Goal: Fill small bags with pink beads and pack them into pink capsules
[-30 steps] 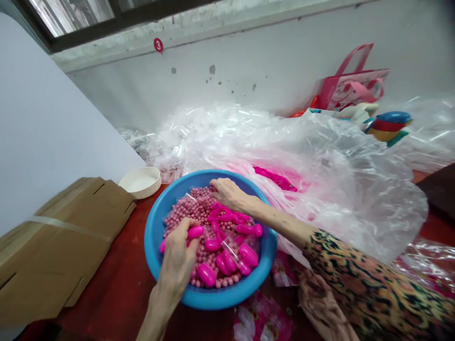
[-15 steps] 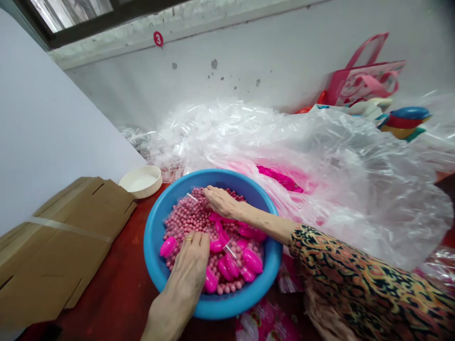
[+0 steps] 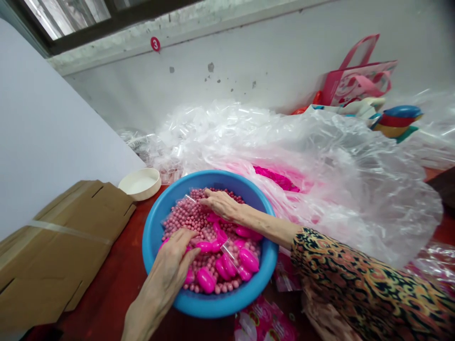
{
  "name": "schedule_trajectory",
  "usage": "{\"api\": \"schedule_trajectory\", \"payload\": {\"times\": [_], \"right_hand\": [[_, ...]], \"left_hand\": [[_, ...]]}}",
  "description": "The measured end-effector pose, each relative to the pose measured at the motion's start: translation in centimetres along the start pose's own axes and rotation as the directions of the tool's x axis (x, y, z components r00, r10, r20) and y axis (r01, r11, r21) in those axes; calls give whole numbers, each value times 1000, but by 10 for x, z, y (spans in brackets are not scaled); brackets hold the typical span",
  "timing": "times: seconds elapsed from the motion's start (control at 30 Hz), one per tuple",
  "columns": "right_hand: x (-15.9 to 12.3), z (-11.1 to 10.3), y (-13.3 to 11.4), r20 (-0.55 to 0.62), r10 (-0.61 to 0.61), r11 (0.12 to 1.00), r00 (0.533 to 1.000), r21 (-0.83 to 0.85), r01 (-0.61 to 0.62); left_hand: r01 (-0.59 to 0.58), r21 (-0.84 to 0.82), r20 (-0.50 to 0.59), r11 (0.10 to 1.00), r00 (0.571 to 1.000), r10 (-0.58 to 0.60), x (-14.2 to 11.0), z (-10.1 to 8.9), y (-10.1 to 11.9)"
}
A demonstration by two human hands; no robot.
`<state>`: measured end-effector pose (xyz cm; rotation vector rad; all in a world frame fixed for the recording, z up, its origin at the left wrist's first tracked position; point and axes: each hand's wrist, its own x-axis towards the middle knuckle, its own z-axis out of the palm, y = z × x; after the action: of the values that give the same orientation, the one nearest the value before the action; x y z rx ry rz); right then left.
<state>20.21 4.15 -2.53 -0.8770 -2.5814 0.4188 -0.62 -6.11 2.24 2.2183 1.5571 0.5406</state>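
The left hand (image 3: 170, 265) lies half-curled at pink plastic capsules (image 3: 206, 280), its hold unclear; the right hand (image 3: 222, 204) rests open on pink beads (image 3: 181, 220), both inside a blue basin (image 3: 209, 308) on a red tabletop (image 3: 110, 293). A red "3" sticker (image 3: 155, 44) marks the white wall (image 3: 249, 61).

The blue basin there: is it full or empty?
The blue basin is partly full: pink beads and magenta capsules cover its bottom, with bare blue wall showing above them.

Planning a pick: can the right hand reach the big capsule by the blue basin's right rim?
Likely yes. Only beads and other capsules lie between the right hand and the big pink capsule; the left hand is aside.
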Motion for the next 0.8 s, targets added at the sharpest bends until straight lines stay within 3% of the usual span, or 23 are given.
{"api": "schedule_trajectory", "payload": {"times": [0.13, 0.27, 0.37, 0.5, 0.63, 0.7, 0.8], "right_hand": [[-20, -10, -10, 6, -63, 997, 998, 35, 63], [7, -14, -12, -29, 46, 999, 999, 28, -45], [32, -25, -14, -42, 114, 993, 993, 13, -114], [36, -50, -38, -24, 54, 998, 998, 40, -53], [26, -66, -68, -6, -23, 993, 1000, 120, 24], [25, -65, -66, -3, -27, 989, 1000, 148, 27], [25, -53, -39, -24, 56, 991, 998, 120, -52]], "left_hand": [[-26, -42, -20, 999, 999, 26, 1, -1, 1], [13, -145, -93, 989, 995, -27, -2, 1, -3], [135, -278, -161, 951, 970, -184, 1, 3, -5], [193, -559, -186, 807, 919, -348, 10, 5, 2], [157, -762, -81, 628, 939, -334, 17, 9, 17], [148, -837, -49, 527, 939, -341, 15, 12, 21], [128, -888, -65, 441, 916, -397, 8, 18, 23]]}}
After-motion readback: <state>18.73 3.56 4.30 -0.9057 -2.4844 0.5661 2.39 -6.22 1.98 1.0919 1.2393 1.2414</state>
